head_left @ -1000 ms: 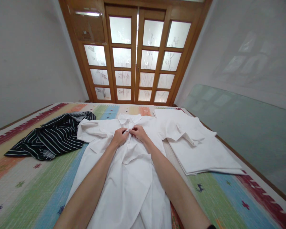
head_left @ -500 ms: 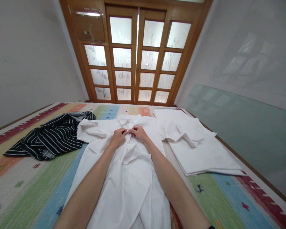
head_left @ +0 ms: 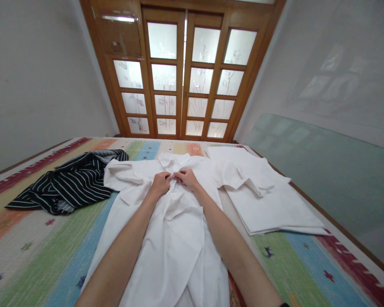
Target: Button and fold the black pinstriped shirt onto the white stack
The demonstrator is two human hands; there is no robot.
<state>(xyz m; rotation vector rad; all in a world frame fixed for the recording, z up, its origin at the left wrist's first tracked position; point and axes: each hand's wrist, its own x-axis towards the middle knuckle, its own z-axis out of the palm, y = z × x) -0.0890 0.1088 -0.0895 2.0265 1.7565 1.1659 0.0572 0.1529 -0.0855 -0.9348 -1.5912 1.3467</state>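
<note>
A white short-sleeved shirt (head_left: 176, 256) lies front side up before me, its collar (head_left: 174, 159) at the far end and its sleeves spread to both sides. My left hand (head_left: 161, 183) pinches the left side of the front opening a little below the collar. Close beside it, my right hand (head_left: 186, 178) pinches the opposite edge, the fingertips of both hands nearly meeting. Any button between the fingers is too small to make out. Below the hands the front is loose, with a raised fold (head_left: 178, 206) and overlapping panels.
A crumpled black garment with white stripes (head_left: 80, 179) lies at left, by the shirt's sleeve. Folded white cloth (head_left: 275, 209) lies at right, partly under the other sleeve. Everything rests on a striped, multicoloured cover (head_left: 67, 247). Wooden doors with glass panes (head_left: 182, 72) stand beyond.
My left hand has shifted very slightly, its fingers a little more curled at the shirt's front. Otherwise the hands and cloth look the same.
</note>
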